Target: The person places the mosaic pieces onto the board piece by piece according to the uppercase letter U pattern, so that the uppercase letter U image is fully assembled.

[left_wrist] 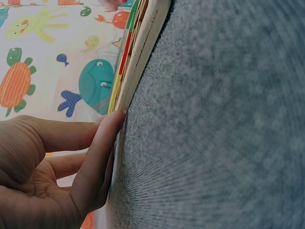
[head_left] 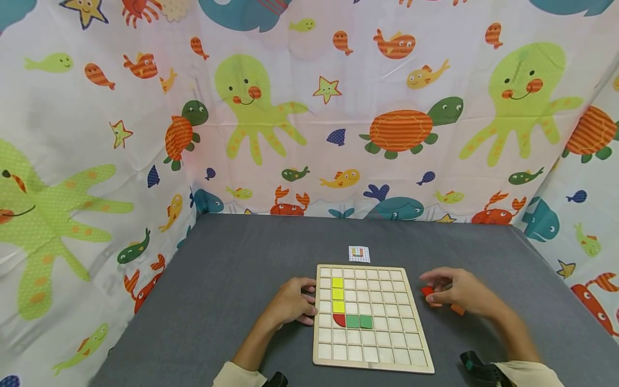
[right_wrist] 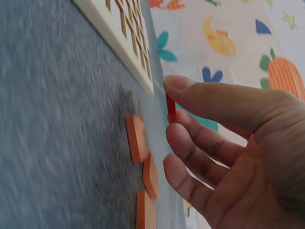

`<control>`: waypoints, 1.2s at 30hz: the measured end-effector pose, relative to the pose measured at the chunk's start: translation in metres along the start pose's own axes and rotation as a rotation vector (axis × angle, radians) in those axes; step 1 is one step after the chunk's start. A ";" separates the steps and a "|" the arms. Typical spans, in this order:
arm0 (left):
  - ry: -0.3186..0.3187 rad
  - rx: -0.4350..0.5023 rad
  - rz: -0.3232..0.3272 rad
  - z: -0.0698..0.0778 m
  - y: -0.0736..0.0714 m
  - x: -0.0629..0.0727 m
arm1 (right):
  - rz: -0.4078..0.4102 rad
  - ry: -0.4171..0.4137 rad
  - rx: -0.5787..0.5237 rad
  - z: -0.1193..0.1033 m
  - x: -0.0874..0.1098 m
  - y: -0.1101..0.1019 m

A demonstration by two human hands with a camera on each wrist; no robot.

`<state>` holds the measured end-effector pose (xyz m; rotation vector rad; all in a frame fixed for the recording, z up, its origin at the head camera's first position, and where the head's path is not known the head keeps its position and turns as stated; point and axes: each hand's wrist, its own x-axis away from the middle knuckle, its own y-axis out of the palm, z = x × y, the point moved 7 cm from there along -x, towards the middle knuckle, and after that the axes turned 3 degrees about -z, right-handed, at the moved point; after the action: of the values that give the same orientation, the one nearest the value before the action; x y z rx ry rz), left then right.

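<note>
A wooden grid board (head_left: 374, 367) lies on the grey cloth. In it are a column of yellow tiles (head_left: 337, 294), a red rounded piece (head_left: 340, 320) below them and two green tiles (head_left: 352, 321) beside that. My left hand (head_left: 290, 302) rests at the board's left edge, its fingertips (left_wrist: 114, 119) touching the rim in the left wrist view. To the right of the board, my right hand (head_left: 459, 290) pinches a thin red tile (right_wrist: 171, 107) between thumb and forefinger, above the cloth. Several orange tiles (right_wrist: 137, 138) lie beneath that hand, partly hidden by it in the head view.
A small printed card (head_left: 359, 254) with a coloured grid pattern lies just behind the board. Around the grey table (head_left: 261, 242) hangs a white curtain (head_left: 329, 188) printed with sea animals, at the back and both sides.
</note>
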<state>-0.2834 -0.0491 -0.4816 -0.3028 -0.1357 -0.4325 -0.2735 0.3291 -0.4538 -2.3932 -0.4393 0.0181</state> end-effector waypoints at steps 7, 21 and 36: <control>-0.003 0.003 -0.002 -0.001 0.000 0.000 | -0.026 -0.056 0.040 -0.021 -0.009 0.019; 0.010 0.014 -0.005 0.002 0.000 0.001 | -0.104 -0.169 0.069 -0.059 -0.017 0.055; 0.005 0.004 -0.001 0.002 0.001 0.000 | -0.208 -0.163 0.044 -0.075 -0.019 0.083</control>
<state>-0.2829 -0.0481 -0.4799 -0.2974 -0.1322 -0.4333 -0.2560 0.2169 -0.4524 -2.3007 -0.7546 0.1285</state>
